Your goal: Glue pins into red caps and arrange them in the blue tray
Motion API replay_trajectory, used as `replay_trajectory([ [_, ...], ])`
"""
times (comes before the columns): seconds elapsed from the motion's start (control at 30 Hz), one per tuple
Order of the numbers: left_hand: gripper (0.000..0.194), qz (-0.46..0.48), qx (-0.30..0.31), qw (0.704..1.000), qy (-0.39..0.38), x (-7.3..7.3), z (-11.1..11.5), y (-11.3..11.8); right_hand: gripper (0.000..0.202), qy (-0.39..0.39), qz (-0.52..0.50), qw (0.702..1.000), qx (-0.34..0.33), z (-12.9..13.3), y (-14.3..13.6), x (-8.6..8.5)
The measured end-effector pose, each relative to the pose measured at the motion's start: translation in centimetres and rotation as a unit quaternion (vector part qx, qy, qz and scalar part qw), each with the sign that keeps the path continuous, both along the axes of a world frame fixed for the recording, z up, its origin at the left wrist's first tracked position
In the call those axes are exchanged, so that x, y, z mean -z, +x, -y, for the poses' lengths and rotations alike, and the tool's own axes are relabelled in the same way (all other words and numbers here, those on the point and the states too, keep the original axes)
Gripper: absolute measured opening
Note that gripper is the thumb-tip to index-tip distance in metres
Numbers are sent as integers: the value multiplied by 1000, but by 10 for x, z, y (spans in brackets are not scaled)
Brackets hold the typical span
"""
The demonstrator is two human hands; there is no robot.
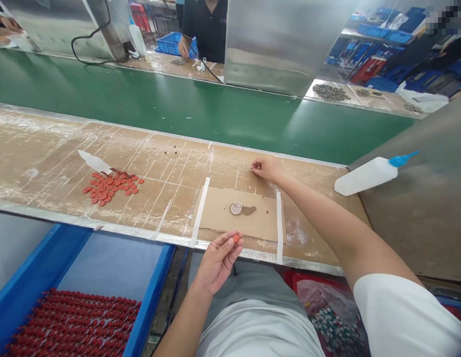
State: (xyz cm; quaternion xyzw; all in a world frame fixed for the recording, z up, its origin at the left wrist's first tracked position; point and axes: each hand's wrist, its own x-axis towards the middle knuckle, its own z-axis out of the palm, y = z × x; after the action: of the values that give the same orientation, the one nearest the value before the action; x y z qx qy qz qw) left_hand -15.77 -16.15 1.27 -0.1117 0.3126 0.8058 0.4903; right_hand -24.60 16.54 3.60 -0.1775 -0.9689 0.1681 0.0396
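Disc (236, 238): small, orange-red, held up at the near edge of the tabletop (178, 168), just in front of the cardboard (215, 213).
Left hand (220, 262): thumb and fingertips narrowed on the disc, palm turned partly up.
Right hand (266, 169): fingers curled, between the cardboard and the tabletop's far edge; cannot tell whether the tips pinch anything.
Cardboard: white tape strips (279, 225) along its left and right sides.
Round piece (236, 208): clear, near the middle of the cardboard, beside a dark stain (249, 210).
Pile (113, 186): orange-red discs, well left of the cardboard.
Bottle (366, 176): white, blue-tipped, by the tabletop's far right corner.
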Motion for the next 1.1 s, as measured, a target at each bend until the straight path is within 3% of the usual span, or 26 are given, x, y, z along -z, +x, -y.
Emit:
replay_trajectory([
  [0.23,26,6,-4,1000,0,1,5,3,24,-94,-4,995,34,11,9,-5],
  [0.4,26,9,-7,1000,1,2,4,3,23,-111,4,993,35,13,13,-9],
  [0.5,27,13,-12,1000,-2,2,3,3,28,-41,10,999,-18,21,15,-7],
  [0.63,27,14,-15,1000,-3,2,5,3,18,54,34,996,-65,29,13,-2],
  [0.87,25,12,-9,1000,4,0,5,2,21,93,74,989,-85,28,8,7],
  [1.1,26,9,-19,1000,0,-2,1,2,28,75,65,991,-87,27,7,7],
])
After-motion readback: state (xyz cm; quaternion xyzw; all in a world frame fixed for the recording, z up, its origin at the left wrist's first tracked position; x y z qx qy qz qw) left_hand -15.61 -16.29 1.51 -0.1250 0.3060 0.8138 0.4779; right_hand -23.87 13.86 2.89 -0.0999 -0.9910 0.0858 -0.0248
